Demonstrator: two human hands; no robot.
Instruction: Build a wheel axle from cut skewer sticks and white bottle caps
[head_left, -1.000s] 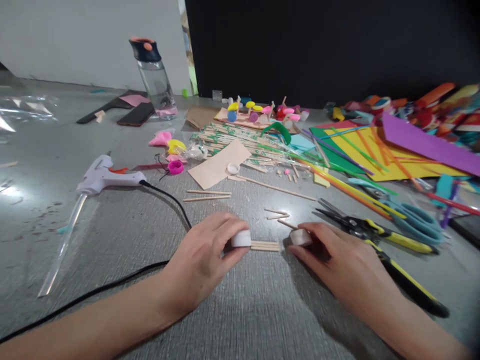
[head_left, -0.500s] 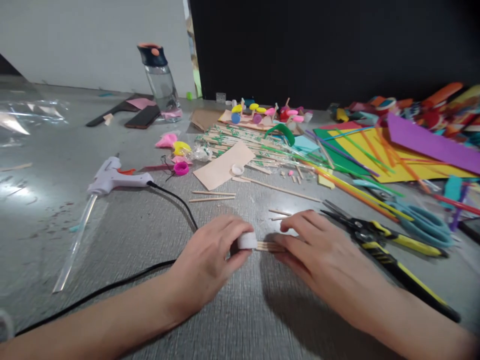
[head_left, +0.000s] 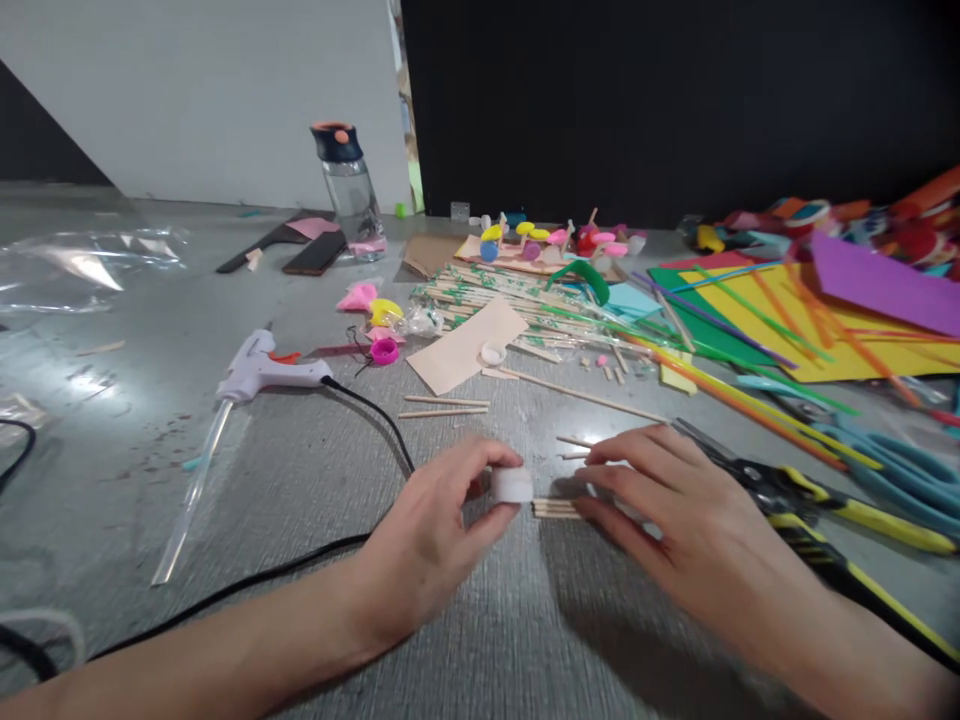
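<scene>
Between the thumb and fingers of my left hand (head_left: pixel 431 535) is a white bottle cap (head_left: pixel 512 486), pinched with its side toward me, low over the table. Just right of the cap lies a row of short wooden sticks (head_left: pixel 555 509), side by side. The thumb and a finger of my right hand (head_left: pixel 664 510) close on the right end of these sticks, which the fingers hide. Behind the right fingertips, a couple more short sticks (head_left: pixel 574 442) rest on the table, partly covered. Two longer cut sticks (head_left: pixel 445 407) lie beyond my left hand.
A glue gun (head_left: pixel 270 370) with its black cord lies at left. Yellow-black pliers (head_left: pixel 780 495) and blue scissors (head_left: pixel 885 465) are at right. Behind are a cardboard piece (head_left: pixel 466 345), a white ring-like cap (head_left: pixel 493 353), bundled sticks (head_left: pixel 480 290), coloured sheets (head_left: pixel 847 340) and a water bottle (head_left: pixel 351 195).
The view has shifted, so the whole scene sits further right and slightly lower. A small gap now shows between the cap and the sticks. Both hands keep nearly the same pose.
</scene>
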